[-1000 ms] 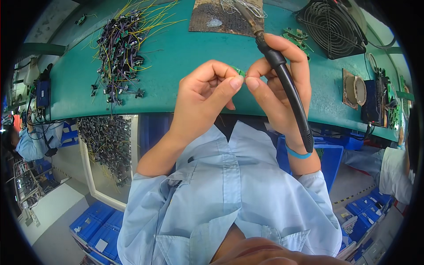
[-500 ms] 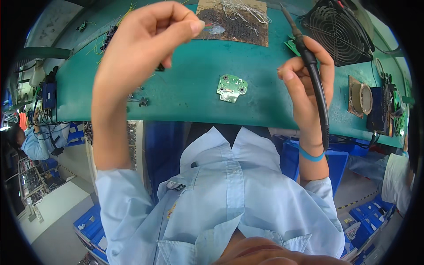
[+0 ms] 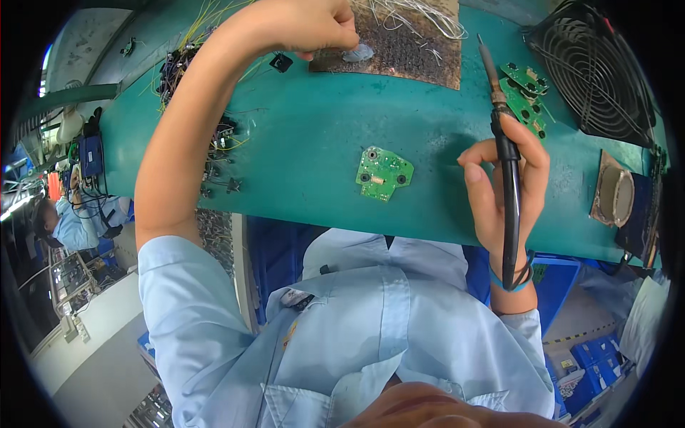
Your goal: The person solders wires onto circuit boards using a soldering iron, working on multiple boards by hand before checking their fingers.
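Note:
My left hand (image 3: 314, 27) reaches over a scorched brown board (image 3: 407, 60) at the far edge of the bench. Its fingers are bent together beside a pale translucent lump (image 3: 359, 53); whatever they may hold is hidden. My right hand (image 3: 512, 178) grips a black soldering iron (image 3: 508, 164), its tip pointing up and away from me, clear of any work. Between the hands, nearer to me, a green circuit board (image 3: 384, 174) with black round parts lies flat on the green bench mat (image 3: 307, 157).
More green circuit boards (image 3: 524, 103) lie beyond the iron, near a black fan (image 3: 596, 64). Silvery wire (image 3: 421, 16) rests on the scorched board. Left are wired parts (image 3: 182, 71); at right stands a round tan pad (image 3: 614, 198). Another person (image 3: 75, 221) sits far left.
My left hand has moved away and right, down toward the translucent lump. The view has shifted, bringing the boards behind the iron into sight. My right hand still holds the iron.

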Tool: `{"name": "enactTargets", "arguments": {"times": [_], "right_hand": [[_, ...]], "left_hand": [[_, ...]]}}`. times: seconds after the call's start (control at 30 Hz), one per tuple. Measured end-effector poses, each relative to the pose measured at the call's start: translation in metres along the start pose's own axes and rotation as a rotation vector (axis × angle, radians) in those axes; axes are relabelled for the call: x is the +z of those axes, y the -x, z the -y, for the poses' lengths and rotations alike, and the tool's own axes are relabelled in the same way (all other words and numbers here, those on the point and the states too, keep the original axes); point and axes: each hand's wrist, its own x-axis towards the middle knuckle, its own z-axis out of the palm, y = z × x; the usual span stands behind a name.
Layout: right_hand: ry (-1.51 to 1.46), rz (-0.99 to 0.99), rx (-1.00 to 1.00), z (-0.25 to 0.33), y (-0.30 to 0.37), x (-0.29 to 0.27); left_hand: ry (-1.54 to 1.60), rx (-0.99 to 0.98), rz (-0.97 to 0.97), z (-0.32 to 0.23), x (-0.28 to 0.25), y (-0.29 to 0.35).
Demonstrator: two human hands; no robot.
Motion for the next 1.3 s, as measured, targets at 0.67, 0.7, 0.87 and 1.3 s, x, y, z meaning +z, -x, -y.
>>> {"name": "enactTargets", "arguments": {"times": [0.67,0.7,0.87,1.3], "right_hand": [[-0.027,0.007,0.098,0.019,0.007,0.002],[-0.023,0.007,0.111,0.022,0.006,0.001],[0.173,0.048,-0.092,0.022,-0.013,-0.016],[0.327,-0.036,0.034,0.022,-0.063,-0.040]], "left_hand": [[-0.213,-0.075,0.131,-0.017,-0.003,0.003],[-0.239,-0.073,0.126,-0.019,-0.002,0.002],[-0.232,-0.095,0.161,-0.018,-0.003,-0.005],[0.054,0.571,-0.607,-0.015,0.066,0.071]]}}
